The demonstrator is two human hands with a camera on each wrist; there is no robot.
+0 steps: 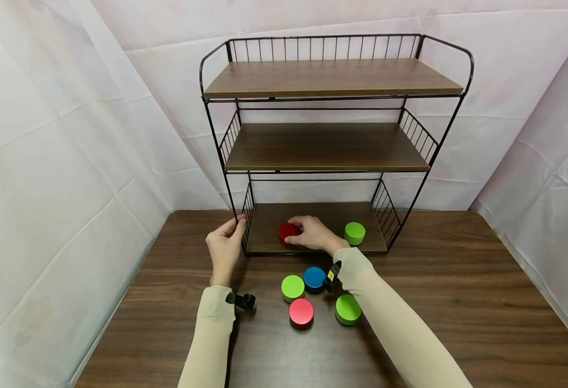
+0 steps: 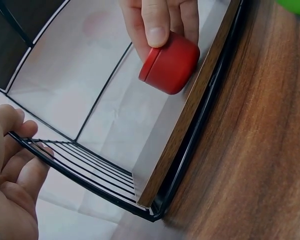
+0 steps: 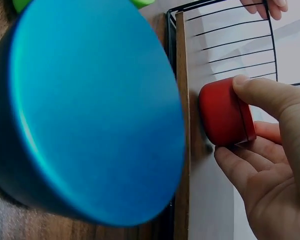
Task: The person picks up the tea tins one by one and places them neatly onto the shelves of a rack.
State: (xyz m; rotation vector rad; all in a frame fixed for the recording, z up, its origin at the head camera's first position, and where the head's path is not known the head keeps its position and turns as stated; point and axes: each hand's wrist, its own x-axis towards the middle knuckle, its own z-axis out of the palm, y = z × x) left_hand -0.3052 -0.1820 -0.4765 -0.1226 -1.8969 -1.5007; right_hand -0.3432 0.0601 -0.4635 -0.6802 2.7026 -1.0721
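Note:
My right hand holds a small red round tin at the bottom shelf of a black wire rack with wooden boards. In the right wrist view, the thumb is on one side of the red tin and the fingers on the other. Its base is close over the board. My left hand pinches the rack's front left post, low down; the left wrist view shows thumb and fingers about the black wire frame. To the right of the right hand, a green tin stands on the same shelf.
On the table before the rack stand a blue tin, a green tin, a pinkish-red tin and another green tin by the right sleeve. The middle shelf and top shelf overhang the bottom one.

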